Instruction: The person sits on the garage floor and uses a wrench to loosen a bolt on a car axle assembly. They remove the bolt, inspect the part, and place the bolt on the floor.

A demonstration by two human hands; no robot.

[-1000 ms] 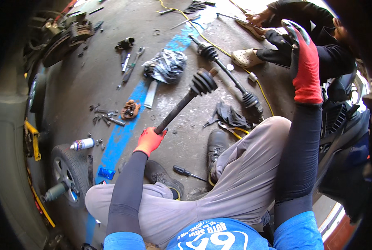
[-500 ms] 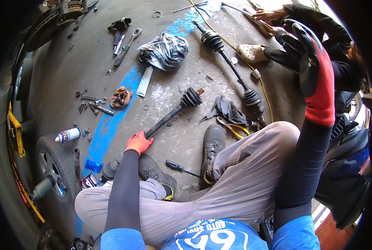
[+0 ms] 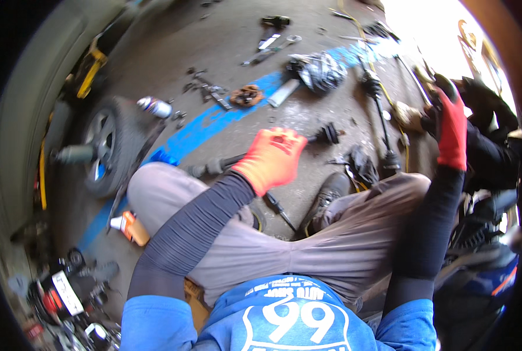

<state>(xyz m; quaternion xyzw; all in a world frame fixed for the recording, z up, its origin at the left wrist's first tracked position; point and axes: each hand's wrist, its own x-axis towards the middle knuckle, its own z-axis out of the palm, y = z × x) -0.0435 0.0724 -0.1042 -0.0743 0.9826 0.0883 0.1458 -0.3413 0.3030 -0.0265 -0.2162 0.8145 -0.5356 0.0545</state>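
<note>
My left hand [image 3: 272, 158], in an orange-red glove, is raised over a CV axle [image 3: 233, 159] on the floor and covers its middle. Its fingers curl under, out of sight; whether anything is in them cannot be seen. At the right, my right hand [image 3: 452, 126] is lifted in a red glove with a dark palm, fingers stretched upward and slightly blurred, holding nothing visible. A second CV axle [image 3: 381, 108] lies farther off to the right. Between my legs rests a screwdriver [image 3: 280, 210]. A dark cloth [image 3: 363, 165] lies beyond my right shoe.
At the left lie a wheel [image 3: 110, 146], a spray can [image 3: 154, 107] and an orange bottle [image 3: 133, 228]. Wrenches [image 3: 209, 90], a brown crumpled rag [image 3: 247, 95] and a plastic-wrapped bundle [image 3: 320, 71] lie farther out. Another person [image 3: 486, 134] is close at the right.
My left hand has left the axle's near end and risen, moving right. My right hand is lower and shows smaller. The whole view has swung left, bringing the orange bottle into sight.
</note>
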